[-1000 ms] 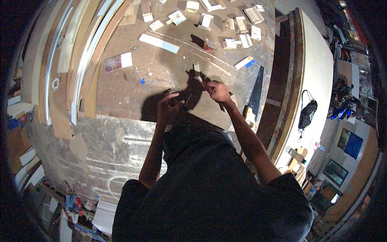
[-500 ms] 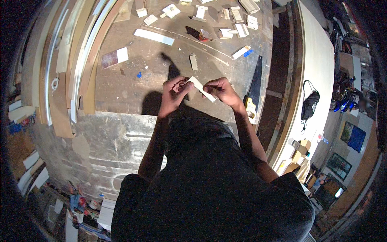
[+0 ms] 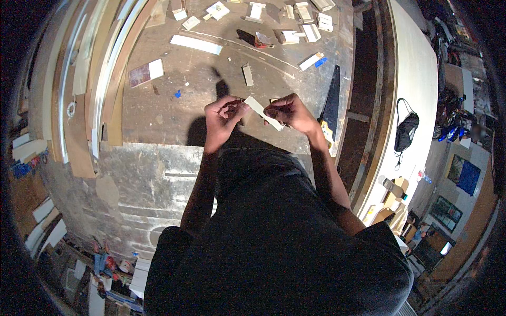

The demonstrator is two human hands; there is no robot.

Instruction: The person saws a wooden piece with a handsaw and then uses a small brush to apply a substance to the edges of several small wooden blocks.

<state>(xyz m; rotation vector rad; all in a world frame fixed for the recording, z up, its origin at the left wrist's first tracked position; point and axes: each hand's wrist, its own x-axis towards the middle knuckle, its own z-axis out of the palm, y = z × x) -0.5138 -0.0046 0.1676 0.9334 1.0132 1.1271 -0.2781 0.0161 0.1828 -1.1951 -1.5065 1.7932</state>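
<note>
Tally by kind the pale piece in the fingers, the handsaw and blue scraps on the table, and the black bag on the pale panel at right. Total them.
Held pale piece: 1
Handsaw: 1
Blue scraps: 2
Black bag: 1
Total: 5

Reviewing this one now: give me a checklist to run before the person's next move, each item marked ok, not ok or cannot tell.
1. Left grip on the strip: ok, fingers at its far left end.
2. Right grip on the strip: ok, fingers along its edge, nearer the other end.
3. Saw out of hand: ok, it lies on the bench to the right of the right grip.
4. Block left alone: ok, it lies beyond the strip, untouched.
5. Bench cleared of offcuts: not ok, several lie toward the far side.
6. Strip's underside sound: cannot tell, it faces away from the camera.
</note>
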